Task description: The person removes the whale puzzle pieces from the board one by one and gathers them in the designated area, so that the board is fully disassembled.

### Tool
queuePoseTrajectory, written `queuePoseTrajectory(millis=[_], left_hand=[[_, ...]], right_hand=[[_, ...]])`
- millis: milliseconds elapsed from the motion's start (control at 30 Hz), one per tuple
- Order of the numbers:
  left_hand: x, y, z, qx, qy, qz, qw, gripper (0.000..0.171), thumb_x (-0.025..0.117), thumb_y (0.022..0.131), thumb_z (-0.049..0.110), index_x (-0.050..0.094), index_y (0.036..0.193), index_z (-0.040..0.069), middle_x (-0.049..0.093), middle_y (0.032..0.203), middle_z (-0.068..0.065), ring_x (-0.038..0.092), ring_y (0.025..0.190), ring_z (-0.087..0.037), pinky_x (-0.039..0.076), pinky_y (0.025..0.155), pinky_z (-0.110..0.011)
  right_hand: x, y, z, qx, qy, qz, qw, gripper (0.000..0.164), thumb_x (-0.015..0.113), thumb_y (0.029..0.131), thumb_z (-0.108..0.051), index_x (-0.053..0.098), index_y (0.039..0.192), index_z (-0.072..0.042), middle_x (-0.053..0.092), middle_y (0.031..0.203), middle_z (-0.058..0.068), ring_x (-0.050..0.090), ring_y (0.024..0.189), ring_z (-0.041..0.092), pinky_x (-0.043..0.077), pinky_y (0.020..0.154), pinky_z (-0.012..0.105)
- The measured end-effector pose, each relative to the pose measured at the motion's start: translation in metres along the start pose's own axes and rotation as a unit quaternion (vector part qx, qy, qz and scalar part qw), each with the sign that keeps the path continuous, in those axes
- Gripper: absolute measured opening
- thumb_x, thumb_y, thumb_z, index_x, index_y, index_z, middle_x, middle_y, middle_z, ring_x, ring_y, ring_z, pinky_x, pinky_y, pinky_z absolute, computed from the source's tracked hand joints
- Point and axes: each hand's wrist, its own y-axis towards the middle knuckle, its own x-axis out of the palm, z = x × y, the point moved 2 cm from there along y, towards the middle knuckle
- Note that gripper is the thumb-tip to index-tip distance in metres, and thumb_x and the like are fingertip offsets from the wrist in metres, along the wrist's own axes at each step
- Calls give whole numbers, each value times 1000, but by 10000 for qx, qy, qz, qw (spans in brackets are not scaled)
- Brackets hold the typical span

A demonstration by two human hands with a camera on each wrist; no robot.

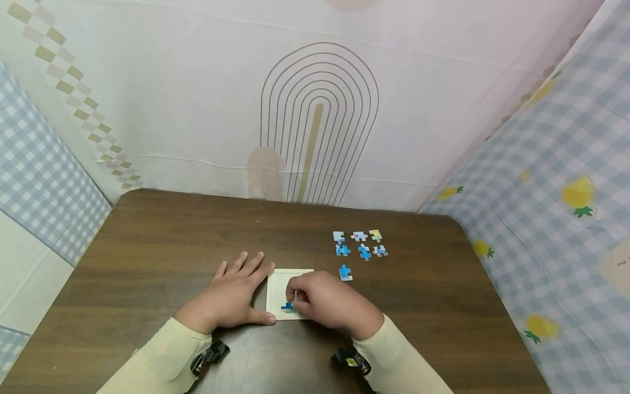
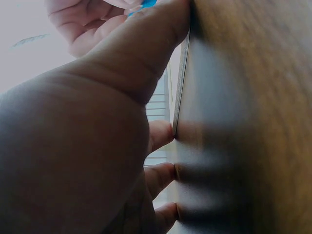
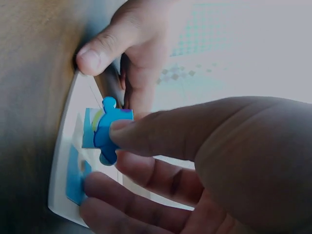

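Note:
A white puzzle tray (image 1: 281, 283) with a raised rim lies flat on the table. My left hand (image 1: 232, 296) spreads at its left side, thumb and index fingertips at the rim's near and far left corners. Over the tray, my right hand (image 1: 331, 304) pinches a blue jigsaw piece (image 3: 108, 130) between thumb and fingers. That piece shows a green streak and rounded knobs, and is tilted off the tray surface. Beneath the right fingers, another blue jigsaw piece (image 3: 74, 178) lies within the tray, partly hidden by the fingertips.
Several loose jigsaw pieces (image 1: 343, 250) lie spread on the brown wooden table (image 1: 418, 273), beyond and right of the tray. One blue piece (image 1: 345, 272) sits nearer the right hand. Patterned cloth (image 1: 197, 109) hangs behind the table, with checked cloth (image 1: 541, 219) on the right.

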Motion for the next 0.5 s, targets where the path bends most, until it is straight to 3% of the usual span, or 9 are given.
queuePoseTrajectory(millis=[267, 500], left_hand=[[1, 3, -1, -44, -4, -63, 10000, 120, 84, 84, 81, 36, 179, 25, 20, 189, -14, 13, 175, -51, 12, 131, -86], [2, 3, -1, -124, -76, -206, 9997, 121, 84, 84, 81, 34, 179, 26, 18, 190, -13, 11, 175, -51, 9, 131, -85]], right_hand=[[-12, -7, 7, -129, 300, -110, 9994, 15, 71, 106, -6, 76, 102, -20, 67, 91, -13, 54, 76, 2, 50, 72, 21], [-31, -18, 15, -156, 210, 185, 9995, 10, 74, 108, -11, 77, 103, -20, 68, 96, -12, 63, 87, 12, 54, 78, 23]])
